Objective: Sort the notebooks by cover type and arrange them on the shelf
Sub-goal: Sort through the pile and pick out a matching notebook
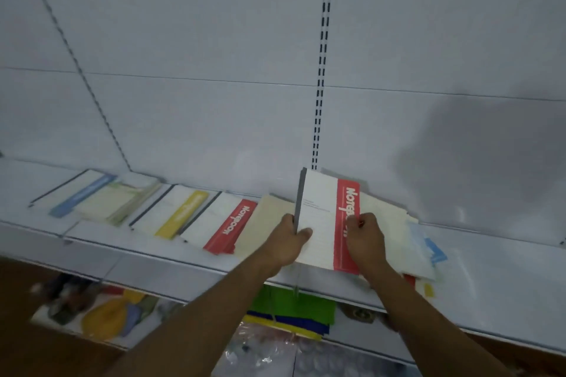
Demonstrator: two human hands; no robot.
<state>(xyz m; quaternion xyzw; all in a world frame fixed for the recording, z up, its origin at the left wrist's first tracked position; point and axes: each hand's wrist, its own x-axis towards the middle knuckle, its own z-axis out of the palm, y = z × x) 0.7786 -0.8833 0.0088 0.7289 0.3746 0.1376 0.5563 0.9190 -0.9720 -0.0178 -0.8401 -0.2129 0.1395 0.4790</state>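
Both hands, left hand (286,237) and right hand (366,234), gripping red-banded notebook (321,223) over white shelf (490,269).

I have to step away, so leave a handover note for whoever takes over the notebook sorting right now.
Left hand grips the spine edge of a red-band notebook; right hand pinches its red band.
It is held above an unsorted heap on the shelf.
Done: blue-band, yellow-band and red-band notebooks lie in a row to the left.
Left: place the held one, then sort the heap.
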